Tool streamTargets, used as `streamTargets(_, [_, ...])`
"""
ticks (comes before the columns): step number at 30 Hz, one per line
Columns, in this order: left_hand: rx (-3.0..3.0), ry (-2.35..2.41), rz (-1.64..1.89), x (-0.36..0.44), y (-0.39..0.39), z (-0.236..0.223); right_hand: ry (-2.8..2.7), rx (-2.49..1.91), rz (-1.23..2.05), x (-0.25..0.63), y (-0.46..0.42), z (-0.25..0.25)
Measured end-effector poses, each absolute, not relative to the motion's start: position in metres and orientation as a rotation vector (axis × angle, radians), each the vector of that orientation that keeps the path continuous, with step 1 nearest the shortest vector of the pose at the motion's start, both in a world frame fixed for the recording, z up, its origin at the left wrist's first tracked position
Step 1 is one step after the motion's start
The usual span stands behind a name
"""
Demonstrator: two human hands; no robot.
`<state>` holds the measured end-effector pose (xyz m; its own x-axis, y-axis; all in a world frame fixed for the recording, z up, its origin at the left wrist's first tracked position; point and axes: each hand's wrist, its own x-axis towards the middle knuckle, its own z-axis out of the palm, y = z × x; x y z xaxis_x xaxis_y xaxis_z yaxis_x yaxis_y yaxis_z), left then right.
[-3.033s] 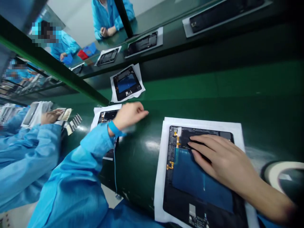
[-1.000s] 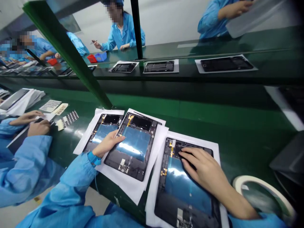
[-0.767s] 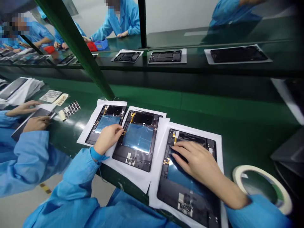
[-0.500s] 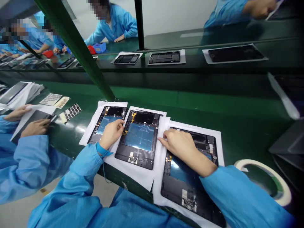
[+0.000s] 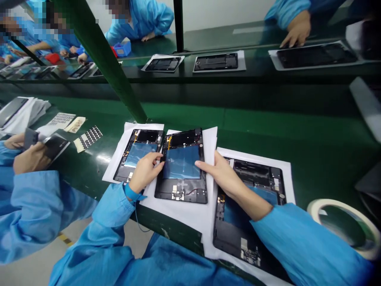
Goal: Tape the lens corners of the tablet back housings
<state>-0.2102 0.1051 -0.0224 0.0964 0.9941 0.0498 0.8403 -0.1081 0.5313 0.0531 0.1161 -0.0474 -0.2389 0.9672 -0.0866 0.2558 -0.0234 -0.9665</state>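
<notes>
An opened tablet (image 5: 185,190), with a blue-filmed battery and a yellow flex cable, lies between my hands on a white paper sheet (image 5: 178,214). My left hand (image 5: 145,171) pinches its left edge between curled fingers and thumb. On the opposite side, my right hand (image 5: 228,174) has its thumb over the tablet's right edge, with its fingers behind the paper there. A second opened tablet (image 5: 139,153) lies to the left, partly behind my left hand. The third opened tablet (image 5: 229,238) is under my right forearm, which hides part of it.
A roll of tape (image 5: 315,206) lies at the right. Sticker sheets (image 5: 88,139) and stacked papers (image 5: 35,113) are at the left, near a co-worker's hands (image 5: 31,157) holding a dark panel. A green post (image 5: 104,59) rises behind the tablets. More tablets (image 5: 218,61) line the far shelf.
The middle tablet has turned and shifted slightly, its top edge raised. My right hand has moved from the paper's edge onto the tablet's right side; my left hand has moved onto its left edge.
</notes>
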Motion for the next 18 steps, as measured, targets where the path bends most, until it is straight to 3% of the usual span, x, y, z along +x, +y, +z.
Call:
streamTargets(3, [1.962,1.816,0.765,-0.213,0.101,-0.014,-1.465,-1.255,1.331,0.05,0.119,-0.044])
streamTargets(7, [1.333,1.573,1.12,-0.2,0.091,0.015,-1.365,-1.224,1.285,0.079,0.098,-0.021])
streamTargets(12, [0.984,1.055,0.645,-0.147,0.084,0.036,-1.269,-1.318,1.249,0.138,0.04,-0.012])
streamTargets(18, [0.997,0.995,0.322,-0.082,0.083,0.009,-1.389,-1.645,0.919,0.2,-0.023,-0.039])
